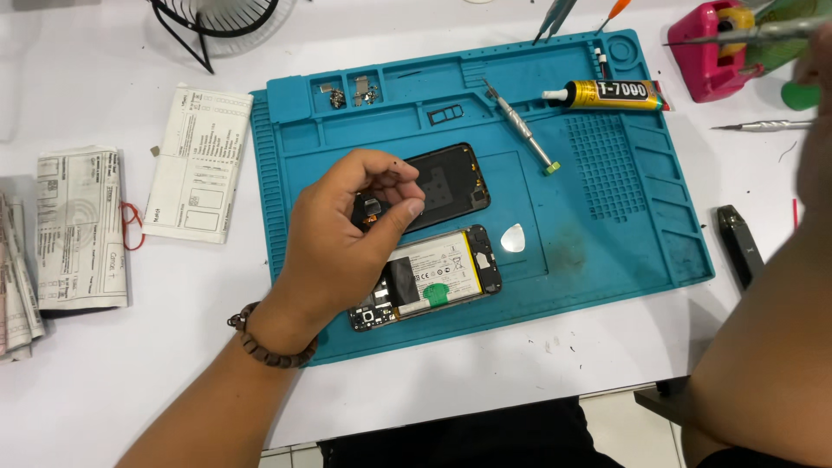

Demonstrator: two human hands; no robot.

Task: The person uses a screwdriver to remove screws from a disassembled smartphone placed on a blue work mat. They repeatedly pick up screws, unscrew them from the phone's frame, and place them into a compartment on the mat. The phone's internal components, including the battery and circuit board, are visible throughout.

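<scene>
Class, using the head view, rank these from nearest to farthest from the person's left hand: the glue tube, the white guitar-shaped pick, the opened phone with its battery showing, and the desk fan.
1. Opened phone: just below the left hand.
2. White pick: on the mat, to its right.
3. Desk fan: top left, off the mat.
4. Glue tube: top right of the mat.

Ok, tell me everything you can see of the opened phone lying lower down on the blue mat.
The opened phone lies flat on the blue mat, back cover off, tilted slightly from the mat's edge. A pale battery with printed labels fills its middle inside a dark frame; a green tab sits on the battery. Circuit parts show at the lower-left end, partly hidden by the left hand hovering over it. A clear pick lies just beside it.
</scene>
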